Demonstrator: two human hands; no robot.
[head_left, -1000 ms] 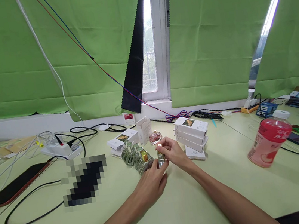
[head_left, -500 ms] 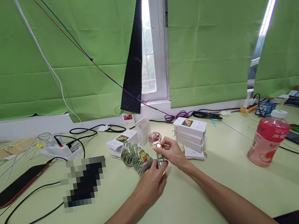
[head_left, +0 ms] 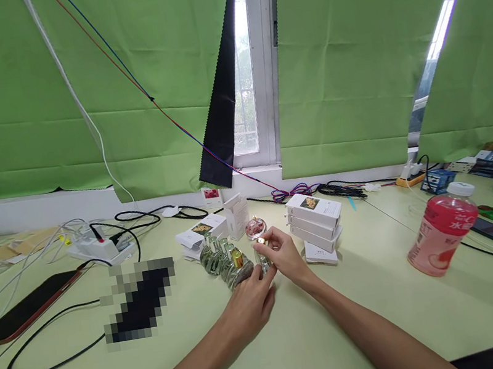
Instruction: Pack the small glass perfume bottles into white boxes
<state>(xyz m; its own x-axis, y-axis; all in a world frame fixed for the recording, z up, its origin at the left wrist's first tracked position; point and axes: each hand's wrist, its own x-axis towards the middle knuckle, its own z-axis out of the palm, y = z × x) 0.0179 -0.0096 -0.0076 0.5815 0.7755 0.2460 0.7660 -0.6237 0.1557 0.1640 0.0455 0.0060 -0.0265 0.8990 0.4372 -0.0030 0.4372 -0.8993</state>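
Observation:
Between my two hands stands a small clear glass perfume bottle (head_left: 263,264) with a gold-coloured top. My right hand (head_left: 284,254) pinches it near the top with thumb and fingers. Lower down, my left hand (head_left: 255,292) has its fingers closed around the bottle's base, partly hiding it. Just left of it, a row of similar glass perfume bottles (head_left: 215,261) with silvery necks runs back along the table. The nearest one in that row wears a shiny gold cap (head_left: 238,259). Behind my hands sits a round pink perfume bottle (head_left: 256,227).
White boxes are stacked on the right (head_left: 315,220), with more boxes (head_left: 202,229) at the left and an upright box (head_left: 237,216) between. A pink drink bottle (head_left: 441,233) stands right. Phone (head_left: 27,306), power strip (head_left: 100,248) and cables lie left.
The glass bottle between my hands has turned slightly, so more of its wide side shows. Both hands have stayed almost in place.

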